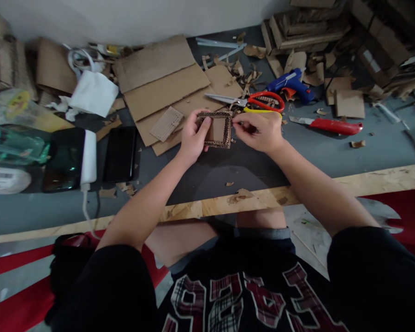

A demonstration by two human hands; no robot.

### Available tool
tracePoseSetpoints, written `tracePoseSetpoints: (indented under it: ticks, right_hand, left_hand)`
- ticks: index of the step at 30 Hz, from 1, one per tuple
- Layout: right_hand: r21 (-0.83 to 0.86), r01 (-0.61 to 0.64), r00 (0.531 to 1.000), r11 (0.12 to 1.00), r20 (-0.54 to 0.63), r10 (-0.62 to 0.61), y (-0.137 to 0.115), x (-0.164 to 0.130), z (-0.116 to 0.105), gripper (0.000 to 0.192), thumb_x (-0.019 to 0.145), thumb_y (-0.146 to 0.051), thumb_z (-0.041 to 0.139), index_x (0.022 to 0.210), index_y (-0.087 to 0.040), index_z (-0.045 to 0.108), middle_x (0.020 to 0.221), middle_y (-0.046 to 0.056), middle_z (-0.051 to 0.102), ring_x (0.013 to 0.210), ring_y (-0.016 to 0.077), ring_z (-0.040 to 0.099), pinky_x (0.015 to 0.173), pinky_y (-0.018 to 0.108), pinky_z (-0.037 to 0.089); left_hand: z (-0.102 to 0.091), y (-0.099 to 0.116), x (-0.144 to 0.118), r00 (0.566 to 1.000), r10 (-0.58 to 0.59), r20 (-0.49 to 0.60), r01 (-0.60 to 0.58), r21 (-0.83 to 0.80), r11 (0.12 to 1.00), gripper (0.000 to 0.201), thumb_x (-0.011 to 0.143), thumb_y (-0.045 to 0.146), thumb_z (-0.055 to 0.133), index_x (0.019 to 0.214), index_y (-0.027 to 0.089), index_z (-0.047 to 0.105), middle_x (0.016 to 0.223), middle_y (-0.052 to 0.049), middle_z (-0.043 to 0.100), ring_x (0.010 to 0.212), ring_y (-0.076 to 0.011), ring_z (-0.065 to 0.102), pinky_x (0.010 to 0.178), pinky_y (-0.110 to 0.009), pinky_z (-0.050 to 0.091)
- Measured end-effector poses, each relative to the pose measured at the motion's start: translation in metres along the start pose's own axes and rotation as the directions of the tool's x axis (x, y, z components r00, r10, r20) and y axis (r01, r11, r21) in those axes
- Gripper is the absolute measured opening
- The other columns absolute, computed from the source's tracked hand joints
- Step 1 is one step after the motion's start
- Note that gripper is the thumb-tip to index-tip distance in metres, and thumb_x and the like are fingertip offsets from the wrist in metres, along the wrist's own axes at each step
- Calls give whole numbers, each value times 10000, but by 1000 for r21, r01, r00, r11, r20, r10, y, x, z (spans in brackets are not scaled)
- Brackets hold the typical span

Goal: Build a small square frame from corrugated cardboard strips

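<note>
both hands gripped a small square brown cardboard frame [216, 129] above the grey table [228, 170]: left hand [192, 137] clamped on its left edge, right hand [259, 131] pinching its right edge, red-handled scissors [252, 101] just behind.

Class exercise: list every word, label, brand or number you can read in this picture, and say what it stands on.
None can be read with certainty.
Black shirt: large plaid letters, seen upside down and cut off at the frame edge; not legible.
White bottle label at far left: print too blurred.
Yellow round sticker on the clear packet: too blurred.
</note>
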State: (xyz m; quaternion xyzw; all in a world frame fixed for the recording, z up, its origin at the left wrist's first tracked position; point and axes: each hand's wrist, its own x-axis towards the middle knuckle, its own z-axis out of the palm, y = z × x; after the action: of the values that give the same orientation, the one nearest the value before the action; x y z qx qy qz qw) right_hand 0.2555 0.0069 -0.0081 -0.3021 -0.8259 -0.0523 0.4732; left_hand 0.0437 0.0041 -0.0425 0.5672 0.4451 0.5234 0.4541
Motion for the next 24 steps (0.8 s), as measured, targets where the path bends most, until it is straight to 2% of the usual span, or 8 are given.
tracePoseSetpoints:
  ticks: [4,8,11,16,19,21,24]
  right_hand:
    - [5,-18,1000,1000,25,18,-2,1,-1,204,931,-295,545,919,-196,723,558,-60,577,498,63,548,531,190,432]
    - [36,-89,992,995,98,85,-4,2,-4,218,922,-309,518,897,-183,694,537,-59,536,467,66,493,502,204,390]
    - [39,-153,976,988,166,144,-6,1,-5,197,897,-306,517,892,-180,670,528,-57,521,460,75,466,502,223,376]
    - [50,-285,942,957,201,270,-8,1,3,147,876,-289,516,894,-189,622,521,-59,500,465,86,445,534,241,395]
    - [92,-345,915,934,254,313,-8,1,7,152,896,-314,507,891,-191,598,510,-60,476,461,83,419,549,244,416]
    - [80,-363,905,928,266,331,-6,1,9,169,912,-336,496,893,-196,588,513,-56,475,469,89,421,556,252,426]
    - [50,-379,902,924,245,356,-1,1,9,152,924,-327,485,901,-202,568,533,-48,487,478,100,438,572,269,440]
  left_hand:
    - [0,0,0,1000,7,8,-7,26,1000,609,839,752,557,1170,242,514,848,7,576,383,16,405,310,-116,293]
    - [-1,1,-2,1000,19,22,-21,77,997,567,871,725,537,1177,248,512,761,31,526,376,14,395,334,-118,299]
    - [-1,3,-5,998,60,-6,-59,111,992,537,883,704,540,1172,252,512,732,41,501,407,0,418,365,-121,319]
    - [-2,8,-8,983,179,-49,-164,223,961,527,913,698,483,1188,249,513,848,-7,568,685,-99,611,575,-189,500]
    - [-3,8,-9,973,219,-79,-190,272,943,533,926,702,443,1208,255,507,967,-45,605,822,-138,644,666,-228,550]
    - [-3,8,-10,980,189,-60,-169,246,955,540,917,707,460,1224,265,494,983,-43,601,771,-122,640,627,-216,544]
    - [-2,5,-10,990,125,57,-133,155,979,592,868,727,538,1264,294,454,1075,-50,586,691,-92,624,553,-199,525]
